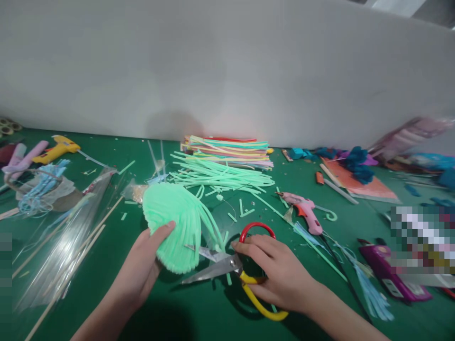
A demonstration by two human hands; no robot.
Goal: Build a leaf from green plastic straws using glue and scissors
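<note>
My left hand grips a mint-green fan shape made of pipe cleaners, thumb on its front. Several loose stems trail from its right side down toward the scissors. In my right hand is a pair of scissors with one red and one yellow handle loop. Their blades are spread apart, pointing left, beside the lower right edge of the fan; one blade tip overlaps that edge in view. Behind the fan lies a loose pile of mint-green pipe cleaners, with a multicoloured bundle of pipe cleaners against the wall.
A pink glue gun lies right of my right hand, near a magenta box. To the left are a yellow glue gun, wooden sticks and clear plastic sleeves. An orange sheet sits at the right. A grey wall closes the back.
</note>
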